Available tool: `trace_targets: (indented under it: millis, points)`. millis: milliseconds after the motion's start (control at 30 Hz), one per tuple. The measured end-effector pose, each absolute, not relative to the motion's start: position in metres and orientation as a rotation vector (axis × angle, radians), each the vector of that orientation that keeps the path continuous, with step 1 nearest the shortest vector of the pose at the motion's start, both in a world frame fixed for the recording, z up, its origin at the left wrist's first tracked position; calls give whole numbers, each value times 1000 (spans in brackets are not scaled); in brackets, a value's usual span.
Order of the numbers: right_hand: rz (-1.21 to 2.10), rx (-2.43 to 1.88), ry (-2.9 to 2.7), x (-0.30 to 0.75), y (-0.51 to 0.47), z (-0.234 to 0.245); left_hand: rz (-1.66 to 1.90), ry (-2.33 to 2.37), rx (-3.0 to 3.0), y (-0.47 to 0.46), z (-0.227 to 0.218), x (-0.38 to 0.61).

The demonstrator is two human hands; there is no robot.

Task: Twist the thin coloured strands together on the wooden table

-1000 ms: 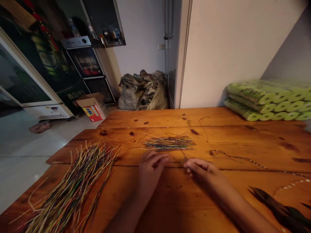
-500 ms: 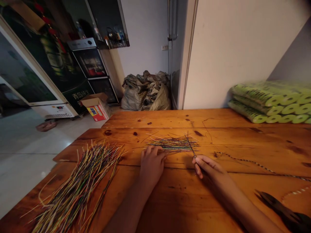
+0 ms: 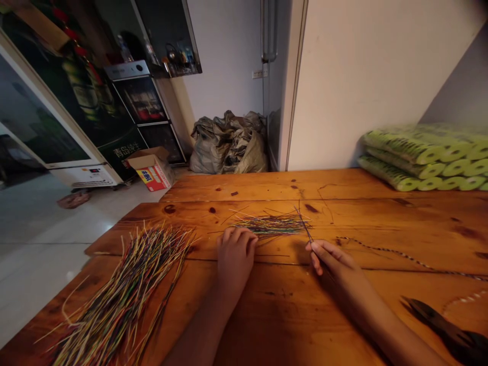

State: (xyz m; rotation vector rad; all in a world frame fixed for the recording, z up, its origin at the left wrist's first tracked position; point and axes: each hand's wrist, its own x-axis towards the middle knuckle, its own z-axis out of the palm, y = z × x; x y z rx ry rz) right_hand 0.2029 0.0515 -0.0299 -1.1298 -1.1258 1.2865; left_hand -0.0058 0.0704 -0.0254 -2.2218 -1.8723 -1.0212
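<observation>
A small flat pile of thin coloured strands [image 3: 272,225] lies mid-table on the wooden table [image 3: 290,310]. My left hand [image 3: 234,254] rests at the pile's near-left end, its fingers curled down onto the wood and the strand ends. My right hand [image 3: 328,258] is closed in a pinch on a few thin strands [image 3: 303,223] that rise from the fingertips and lean up and left over the pile's right end. A much larger heap of long coloured strands [image 3: 124,292] spreads over the table's left side.
A thin braided cord [image 3: 404,258] runs across the right of the table. Dark leaf-like pieces [image 3: 446,330] lie at the near right corner. Stacked green rolls in plastic [image 3: 427,157] sit at the far right. A cardboard box [image 3: 150,170] and sacks [image 3: 229,142] stand on the floor beyond.
My right hand lifted a few strands from the table so they now point up over the pile. My left hand slid forward to the pile's left end and curled its fingers.
</observation>
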Motion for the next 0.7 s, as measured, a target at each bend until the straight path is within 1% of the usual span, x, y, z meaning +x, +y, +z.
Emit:
trace_targets:
  millis: [100,233,300,533,700]
  points:
    - [1234,-1165,-1088,202,50,-25,-1320,-1942,-2153,74,-29,-12]
    - [1206,-1175,-1097,200,49,-19,-1989,-2092,-1989,82,-37,-20]
    - [1204,-1167,-1087,200,48,-18,-2237,-2124,-1898,85,-39,-21]
    - [1306,-1121,-1021,199,49,-20,-2631,-2125,-1784,83,-38,-14]
    - [1461,-1044,-961,191,45,-26,-2723,-2089,-1967,71,-32,1]
